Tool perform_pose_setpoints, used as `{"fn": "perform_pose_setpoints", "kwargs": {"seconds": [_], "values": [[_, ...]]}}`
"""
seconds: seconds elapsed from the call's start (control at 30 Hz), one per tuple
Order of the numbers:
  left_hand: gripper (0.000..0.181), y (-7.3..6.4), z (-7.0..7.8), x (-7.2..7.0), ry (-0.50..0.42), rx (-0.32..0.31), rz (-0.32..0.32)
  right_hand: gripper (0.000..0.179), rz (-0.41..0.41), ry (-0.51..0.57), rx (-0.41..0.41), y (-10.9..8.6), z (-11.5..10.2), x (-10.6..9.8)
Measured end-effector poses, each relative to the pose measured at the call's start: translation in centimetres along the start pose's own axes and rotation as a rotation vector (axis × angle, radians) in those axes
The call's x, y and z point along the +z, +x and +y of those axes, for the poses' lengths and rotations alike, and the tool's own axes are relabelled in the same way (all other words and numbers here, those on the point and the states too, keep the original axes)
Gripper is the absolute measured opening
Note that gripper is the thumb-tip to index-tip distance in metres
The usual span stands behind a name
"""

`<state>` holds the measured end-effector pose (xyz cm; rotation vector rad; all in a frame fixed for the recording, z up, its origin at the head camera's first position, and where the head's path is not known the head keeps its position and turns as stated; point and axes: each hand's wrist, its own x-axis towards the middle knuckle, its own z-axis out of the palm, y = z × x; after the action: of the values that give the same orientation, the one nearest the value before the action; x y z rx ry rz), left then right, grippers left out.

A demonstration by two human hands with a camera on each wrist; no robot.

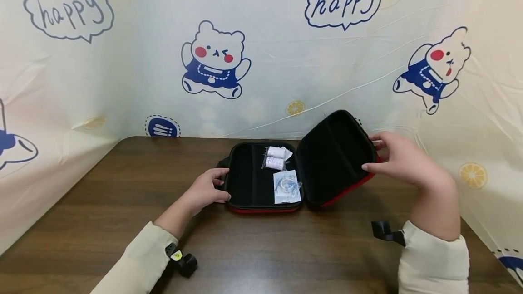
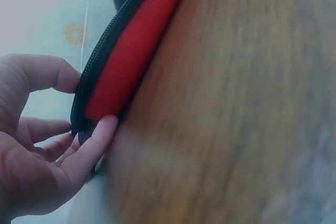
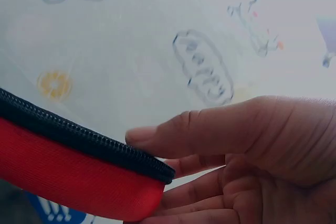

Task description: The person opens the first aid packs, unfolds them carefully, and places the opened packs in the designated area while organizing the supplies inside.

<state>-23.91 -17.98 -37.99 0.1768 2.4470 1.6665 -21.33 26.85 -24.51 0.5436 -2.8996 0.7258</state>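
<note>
A red zippered case (image 1: 241, 176) with a black lining lies unfolded on the table, its base flat. Its lid (image 1: 336, 158) tilts up on the right side. Fingers and thumb of my left hand (image 1: 208, 188) hold the base's left end; the left wrist view shows them along the black zipper and red wall (image 2: 134, 51). With my right hand (image 1: 398, 155) I grip the lid's outer edge, thumb over the zipper (image 3: 94, 137) and fingers beneath. Inside the base, toward the hinge, are two small white rolls (image 1: 275, 158) in clear wrap and a white-and-blue packet (image 1: 286, 187).
The brown wooden table (image 1: 261, 248) extends in front of the case and to both sides. Behind it hangs a pale curtain (image 1: 278, 67) printed with bears, and more of it hangs at both sides. A black strap-mounted device (image 1: 181, 260) sits at my left cuff.
</note>
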Motion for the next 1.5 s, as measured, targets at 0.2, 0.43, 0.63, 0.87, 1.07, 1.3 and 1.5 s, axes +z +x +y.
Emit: {"fn": "perform_pose_setpoints", "kwargs": {"seconds": [0.2, 0.43, 0.63, 0.87, 1.07, 1.3, 1.5], "values": [[0.080, 0.2, -0.4, -0.8, -0.009, -0.021, -0.010, 0.068, -0.129, 0.106, 0.101, 0.6, 4.1, 0.6], [0.082, 0.2, -0.3, -1.3, -0.023, -0.031, -0.016, 0.092, -0.323, 0.225, 0.204, 1.4, 8.3, 2.3], [0.083, 0.2, -0.3, -1.7, -0.033, -0.035, -0.018, 0.089, -0.419, 0.284, 0.301, 2.1, 10.4, 4.3], [0.082, 0.4, -0.3, -1.9, -0.024, -0.033, -0.011, 0.081, -0.403, 0.289, 0.328, 2.6, 10.3, 4.4], [0.071, 0.8, 0.1, -2.1, 0.151, 0.008, 0.083, 0.064, -0.286, 0.183, 0.242, 3.3, 8.6, 3.5], [0.057, 1.3, 0.9, -2.7, 0.332, 0.024, 0.102, 0.043, -0.157, 0.029, 0.061, 5.7, 5.8, 5.1], [0.063, 2.0, 0.7, -3.2, 0.254, -0.006, 0.047, 0.031, -0.186, -0.016, -0.073, 9.2, 3.0, 7.4]]}}
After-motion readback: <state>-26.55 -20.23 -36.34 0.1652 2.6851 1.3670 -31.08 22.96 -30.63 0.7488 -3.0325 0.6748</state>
